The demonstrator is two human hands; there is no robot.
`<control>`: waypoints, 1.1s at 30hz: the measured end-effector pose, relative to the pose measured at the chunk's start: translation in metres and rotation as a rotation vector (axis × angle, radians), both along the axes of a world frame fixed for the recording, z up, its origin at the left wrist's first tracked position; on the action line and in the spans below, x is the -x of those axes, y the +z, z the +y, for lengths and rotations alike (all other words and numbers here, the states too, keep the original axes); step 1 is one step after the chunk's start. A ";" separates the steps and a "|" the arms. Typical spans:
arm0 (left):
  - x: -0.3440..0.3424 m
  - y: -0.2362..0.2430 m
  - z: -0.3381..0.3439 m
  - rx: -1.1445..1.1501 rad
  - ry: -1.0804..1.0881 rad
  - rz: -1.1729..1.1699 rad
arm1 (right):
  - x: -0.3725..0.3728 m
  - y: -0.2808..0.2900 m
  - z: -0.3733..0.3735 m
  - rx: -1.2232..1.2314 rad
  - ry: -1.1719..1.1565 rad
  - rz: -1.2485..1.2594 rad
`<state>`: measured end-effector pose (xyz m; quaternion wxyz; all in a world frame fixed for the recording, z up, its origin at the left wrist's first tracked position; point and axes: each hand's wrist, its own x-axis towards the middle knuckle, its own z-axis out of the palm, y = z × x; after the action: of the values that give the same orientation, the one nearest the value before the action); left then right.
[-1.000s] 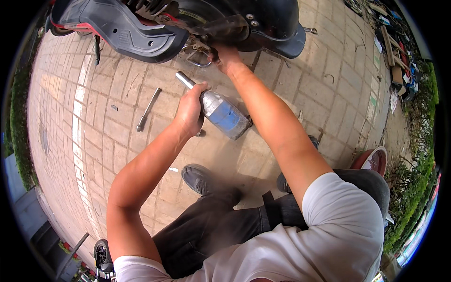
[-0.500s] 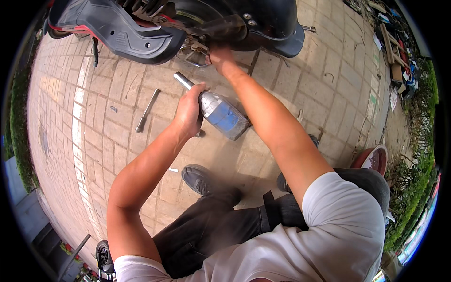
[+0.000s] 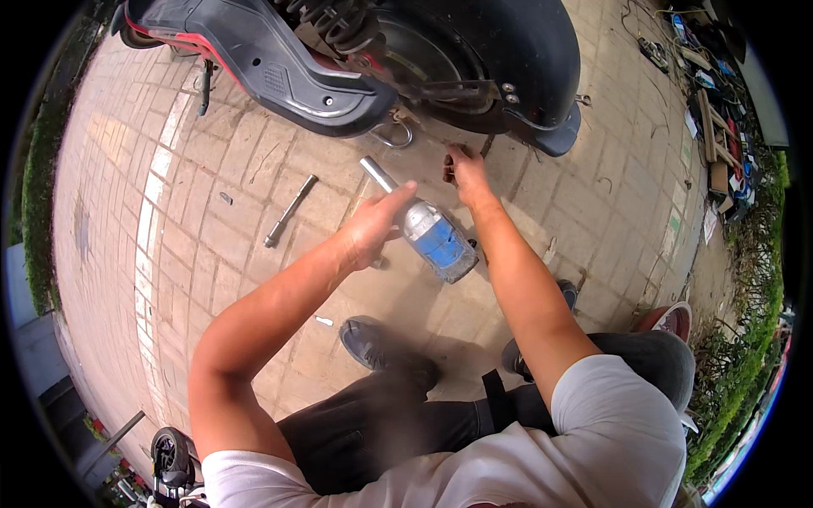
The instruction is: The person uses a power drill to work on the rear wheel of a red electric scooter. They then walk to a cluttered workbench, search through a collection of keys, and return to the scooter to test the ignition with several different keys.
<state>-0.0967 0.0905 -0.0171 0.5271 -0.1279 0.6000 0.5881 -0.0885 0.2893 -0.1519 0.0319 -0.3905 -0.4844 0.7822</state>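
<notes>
Power wrench with a silver body and a blue band sits in the grip of a crouching person's left hand, over brick paving beside a red-and-black scooter. The left hand is closed around the tool, thumb along its upper side, the other fingers mostly hidden. The tool lies between the two arms: its body extends to the right of the left hand and ends just beside the right forearm, while its silver nose points up and left toward the scooter. The right hand, beyond the tool and apart from it, is raised near the scooter's black rear fender, its fingers curled and partly open; whether they hold something small cannot be told. A metal bar lies on the paving left of the tool, well apart from the right hand.
</notes>
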 end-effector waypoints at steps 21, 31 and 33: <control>0.231 0.322 -0.223 0.261 0.585 1.128 | -0.035 0.038 0.047 0.437 -0.177 0.317; 0.337 0.604 -0.271 1.249 0.618 1.701 | 0.008 0.036 0.031 0.719 -0.597 0.178; 0.338 0.624 -0.268 1.384 0.717 1.681 | 0.013 0.023 0.031 0.704 -0.571 0.228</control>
<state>-0.4350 -0.1777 0.6074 -0.4219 -0.1208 0.8863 0.1479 -0.1010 0.3199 -0.1288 0.1645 -0.4070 -0.0560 0.8967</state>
